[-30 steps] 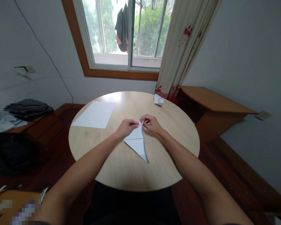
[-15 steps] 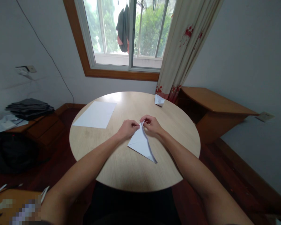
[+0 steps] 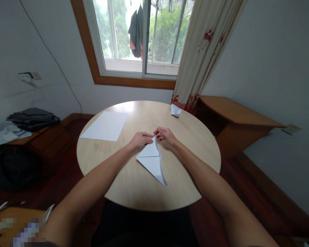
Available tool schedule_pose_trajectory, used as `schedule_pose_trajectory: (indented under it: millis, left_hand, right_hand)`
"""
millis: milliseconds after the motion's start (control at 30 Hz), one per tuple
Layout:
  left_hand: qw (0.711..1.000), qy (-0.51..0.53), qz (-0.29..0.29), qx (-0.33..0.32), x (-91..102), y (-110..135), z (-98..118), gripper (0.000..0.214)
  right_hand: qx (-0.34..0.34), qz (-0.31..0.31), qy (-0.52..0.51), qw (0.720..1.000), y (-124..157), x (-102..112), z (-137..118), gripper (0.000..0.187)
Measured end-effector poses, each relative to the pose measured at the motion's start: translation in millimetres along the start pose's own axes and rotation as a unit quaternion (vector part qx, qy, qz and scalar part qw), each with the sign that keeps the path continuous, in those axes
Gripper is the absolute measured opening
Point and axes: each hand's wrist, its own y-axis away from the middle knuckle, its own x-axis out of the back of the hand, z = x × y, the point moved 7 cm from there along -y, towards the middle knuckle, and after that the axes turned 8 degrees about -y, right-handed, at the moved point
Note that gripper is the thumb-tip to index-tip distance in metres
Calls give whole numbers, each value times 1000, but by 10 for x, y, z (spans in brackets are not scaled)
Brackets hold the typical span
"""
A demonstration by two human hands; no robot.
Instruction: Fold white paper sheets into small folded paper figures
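Observation:
A folded sheet of white paper (image 3: 149, 158), roughly triangular with a crease across its middle, lies on the round wooden table (image 3: 128, 185) in front of me. Its narrow tip points away from me, and its right edge lifts a little off the surface. My left hand (image 3: 142, 140) pinches the far tip from the left, thumb on top. At the same tip, my right hand (image 3: 165, 135) has thumb and forefinger closed on the paper from the right, other fingers curled.
A flat white sheet (image 3: 105, 126) lies at the table's back left. Near the back right edge stands a small folded paper piece (image 3: 175, 110). A wooden desk (image 3: 237, 109) is to the right of the table; a curtain (image 3: 195, 61) hangs behind.
The folded paper's near end has swung left and towards me, and the crease across it shows more clearly. Both hands stay at the far tip, with fingers slightly shifted.

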Motion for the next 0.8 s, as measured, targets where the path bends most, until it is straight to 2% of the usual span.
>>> schedule_pose_trajectory:
  millis: [133,267,400,600,800]
  left_hand:
    - [999,-22,-30,-15,-48,-13,-26,24]
    - [997,-57,-37,-39,-57,-21,-19,26]
    - [995,-80,-30,-44,-49,-12,1,22]
    - [987,-143,-1,-67,-46,0,19,21]
    - [980,-172,2,-102,-35,-11,68,21]
  right_hand:
    - [-49,-32,67,996,12,-37,-2,26]
    - [-50,-42,76,995,6,-40,-34,21]
    - [-47,-19,97,994,-10,-13,-46,19]
    - [-41,35,185,981,-10,-15,-38,18]
    - [-62,-29,150,986,18,-102,-38,18]
